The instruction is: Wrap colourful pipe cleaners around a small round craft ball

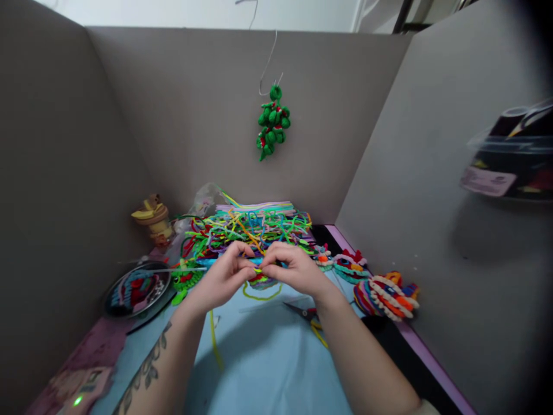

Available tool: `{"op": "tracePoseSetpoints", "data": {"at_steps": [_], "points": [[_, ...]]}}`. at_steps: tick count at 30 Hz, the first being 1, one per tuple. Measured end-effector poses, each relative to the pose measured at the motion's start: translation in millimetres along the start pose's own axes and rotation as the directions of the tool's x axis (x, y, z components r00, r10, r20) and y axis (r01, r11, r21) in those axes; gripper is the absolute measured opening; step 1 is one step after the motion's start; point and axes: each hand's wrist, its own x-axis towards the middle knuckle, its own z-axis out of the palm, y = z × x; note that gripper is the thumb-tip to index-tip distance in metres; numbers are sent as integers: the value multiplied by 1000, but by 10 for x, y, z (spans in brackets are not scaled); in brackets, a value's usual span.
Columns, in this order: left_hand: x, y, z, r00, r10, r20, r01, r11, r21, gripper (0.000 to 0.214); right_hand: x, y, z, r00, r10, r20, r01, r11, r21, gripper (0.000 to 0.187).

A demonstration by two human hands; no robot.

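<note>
Together, the left hand (228, 274) and the right hand (294, 268) pinch a small multicoloured piece (261, 281), thumbs and fingertips nearly closed on it, above the middle of the table (259, 369). Its long axis seems to run left to right; fingers hide which end is its front. Beneath it a yellow-green strand (262, 298) loops, bowing toward the near side. Scissors (307, 314) lie near the right wrist, blades pointing left and slightly far; beyond sits a tangled pile of fuzzy stems (254, 227).

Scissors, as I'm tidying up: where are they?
In the head view, the scissors lie right of centre on the blue cloth, beside the right forearm.
</note>
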Motion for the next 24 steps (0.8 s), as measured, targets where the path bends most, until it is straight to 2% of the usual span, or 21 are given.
{"op": "tracePoseSetpoints", "data": {"at_steps": [6, 8, 11, 13, 18, 21, 24], "points": [[20, 15, -6, 994, 24, -103, -14, 995, 100, 21, 2, -27, 43, 989, 149, -7, -149, 987, -66, 6], [26, 32, -19, 990, 75, -120, -48, 976, 213, 24, 6, -25, 56, 987, 157, -23, -159, 985, -60, 11], [28, 65, -39, 968, 196, -155, -96, 865, 492, 22, 13, -2, 54, 979, 175, -107, -175, 985, 13, 16], [28, 76, -46, 947, 245, -209, -73, 795, 603, 15, 15, 22, 50, 971, 194, -138, -187, 980, 64, 16], [43, 45, -28, 919, 267, -291, -17, 763, 647, 17, 15, 61, 107, 961, 261, -91, -248, 959, 135, 14], [54, 24, -5, 901, 314, -298, -46, 754, 656, 16, 23, 69, 160, 956, 294, -4, -290, 946, 147, 17], [47, 27, 9, 888, 365, -281, -86, 730, 678, 14, 39, 94, 174, 947, 319, -31, -314, 943, 107, 16]]}}
